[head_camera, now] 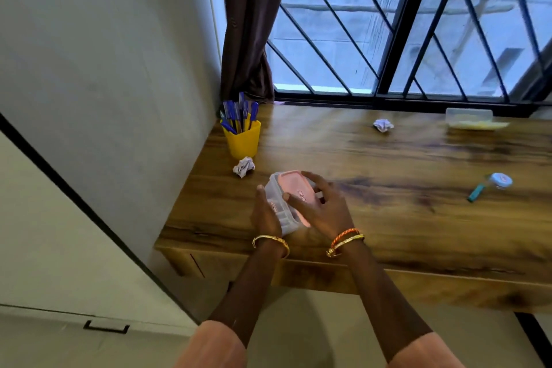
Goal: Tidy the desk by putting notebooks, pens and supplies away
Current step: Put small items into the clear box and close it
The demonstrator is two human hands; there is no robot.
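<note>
Item: lidded box [288, 203], tilted above the counter [388, 164]; my left hand [264, 213] grips its side, right hand [321, 207] fingers curl over the pink lid, seemingly pressing it closed.

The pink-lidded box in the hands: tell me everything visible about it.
The box is a small container of clear, ribbed-looking plastic with a pale pink lid that is on. It is tilted, lid facing up and right, at the near left part of the wooden desk. The left hand holds its left side; the right hand grips across the lid. Its contents cannot be made out.
</note>
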